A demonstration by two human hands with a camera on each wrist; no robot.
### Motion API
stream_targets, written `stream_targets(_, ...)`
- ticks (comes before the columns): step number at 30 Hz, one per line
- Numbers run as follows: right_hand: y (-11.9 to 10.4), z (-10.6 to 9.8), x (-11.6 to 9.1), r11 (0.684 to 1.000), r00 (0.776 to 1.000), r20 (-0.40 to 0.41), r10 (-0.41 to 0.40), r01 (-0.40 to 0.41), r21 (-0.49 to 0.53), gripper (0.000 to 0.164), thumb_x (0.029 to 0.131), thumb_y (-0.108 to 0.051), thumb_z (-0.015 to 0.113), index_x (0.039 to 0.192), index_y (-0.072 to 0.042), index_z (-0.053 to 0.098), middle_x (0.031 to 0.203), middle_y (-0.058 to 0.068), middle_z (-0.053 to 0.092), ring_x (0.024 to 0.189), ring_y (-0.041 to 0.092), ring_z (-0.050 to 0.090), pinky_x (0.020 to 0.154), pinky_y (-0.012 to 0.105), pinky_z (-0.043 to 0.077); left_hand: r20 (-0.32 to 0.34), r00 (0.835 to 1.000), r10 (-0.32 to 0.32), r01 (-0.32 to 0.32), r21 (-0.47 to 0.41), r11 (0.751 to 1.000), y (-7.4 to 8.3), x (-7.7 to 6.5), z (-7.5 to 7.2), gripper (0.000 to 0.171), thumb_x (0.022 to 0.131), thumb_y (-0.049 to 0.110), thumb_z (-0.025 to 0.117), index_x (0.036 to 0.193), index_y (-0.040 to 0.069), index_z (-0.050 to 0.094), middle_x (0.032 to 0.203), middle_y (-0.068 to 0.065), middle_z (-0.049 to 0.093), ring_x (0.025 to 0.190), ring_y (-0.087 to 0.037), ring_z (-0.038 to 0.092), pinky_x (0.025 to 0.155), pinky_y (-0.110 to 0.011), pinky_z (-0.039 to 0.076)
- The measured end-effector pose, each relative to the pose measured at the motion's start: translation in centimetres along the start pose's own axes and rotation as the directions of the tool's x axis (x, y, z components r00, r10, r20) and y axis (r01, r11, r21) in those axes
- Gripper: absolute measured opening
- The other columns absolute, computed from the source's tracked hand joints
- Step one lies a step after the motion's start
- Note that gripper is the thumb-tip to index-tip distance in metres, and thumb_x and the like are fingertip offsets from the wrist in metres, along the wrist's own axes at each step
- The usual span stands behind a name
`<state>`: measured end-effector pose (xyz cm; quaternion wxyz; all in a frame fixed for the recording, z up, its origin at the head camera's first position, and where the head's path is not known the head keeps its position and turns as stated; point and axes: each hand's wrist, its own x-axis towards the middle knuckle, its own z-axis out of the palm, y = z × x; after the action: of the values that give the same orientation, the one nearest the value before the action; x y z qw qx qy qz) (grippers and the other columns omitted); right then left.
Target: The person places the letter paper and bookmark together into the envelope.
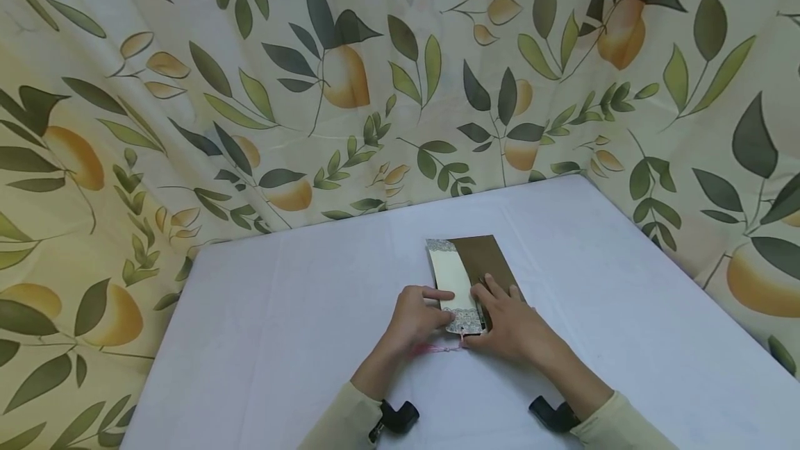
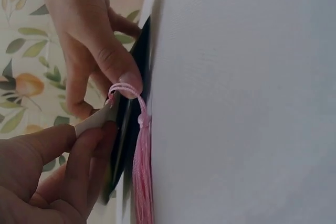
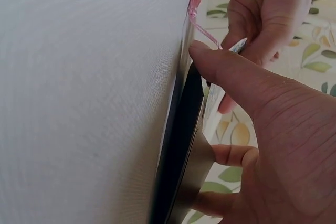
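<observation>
A cream bookmark with grey patterned ends lies lengthwise along the left part of a flat brown notebook. My left hand pinches the bookmark's near left edge between thumb and fingers. From the near end a pink tassel hangs by a looped cord, trailing left on the cloth. My right hand grips the notebook's near right corner, fingers on the brown cover and thumb at the near edge beside the cord. The wrist views show a dark layer under the cover. The bookmark's pinched end is lifted in the left wrist view.
A white cloth covers the table, its back edge close to a curtain printed with fruit and leaves. Black wrist cameras sit below both hands, by the pale sleeves.
</observation>
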<state>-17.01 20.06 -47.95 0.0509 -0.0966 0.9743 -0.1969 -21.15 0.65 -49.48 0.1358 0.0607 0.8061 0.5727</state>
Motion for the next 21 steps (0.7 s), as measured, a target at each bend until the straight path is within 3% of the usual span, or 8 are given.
stream_targets(8, -0.08, -0.26, -0.07, 1.0, 1.0, -0.001, -0.01, 0.01, 0.02, 0.08, 0.076, -0.057, 0.087, 0.135, -0.016, 0.052, 0.16, 0.031, 0.031, 0.128, 0.075, 0.031, 0.086, 0.078, 0.045, -0.012, 1.0, 0.003, -0.003, -0.009, 1.0, 0.22, -0.17, 0.42, 0.029, 0.079, -0.004, 0.084, 0.105, 0.01, 0.083, 0.099, -0.004, 0.069, 0.058, -0.01, 0.059, 0.054, -0.024, 0.047)
stream_targets(13, -0.34, -0.2, -0.11, 1.0, 1.0, 0.022, 0.001, -0.001, 0.0, 0.077, 0.074, -0.06, 0.086, 0.13, -0.019, 0.053, 0.16, 0.03, 0.032, 0.132, 0.072, 0.03, 0.084, 0.084, 0.039, 0.006, 1.0, -0.007, 0.007, 0.045, 0.999, 0.54, -0.19, -0.33, 0.029, 0.079, -0.006, 0.082, 0.105, 0.009, 0.082, 0.089, -0.004, 0.07, 0.059, -0.009, 0.058, 0.054, -0.024, 0.048)
stream_targets(17, -0.33, -0.15, -0.1, 1.0, 0.999, 0.028, 0.015, -0.015, -0.007, 0.076, 0.075, -0.061, 0.086, 0.13, -0.02, 0.053, 0.161, 0.029, 0.031, 0.135, 0.07, 0.028, 0.085, 0.086, 0.036, 0.04, 0.999, 0.017, -0.019, 0.042, 0.999, 0.34, -0.11, -0.39, 0.03, 0.081, -0.005, 0.081, 0.108, 0.007, 0.082, 0.073, -0.003, 0.068, 0.054, -0.008, 0.055, 0.053, -0.023, 0.047)
stream_targets(21, -0.19, -0.13, -0.05, 1.0, 1.0, 0.024, 0.01, -0.01, 0.001, 0.077, 0.076, -0.06, 0.085, 0.132, -0.02, 0.052, 0.161, 0.029, 0.031, 0.134, 0.071, 0.028, 0.085, 0.085, 0.037, 0.044, 0.998, 0.054, -0.055, 0.013, 0.998, 0.01, -0.01, 0.02, 0.029, 0.082, -0.004, 0.083, 0.109, 0.006, 0.081, 0.078, -0.002, 0.069, 0.055, -0.008, 0.057, 0.054, -0.023, 0.047)
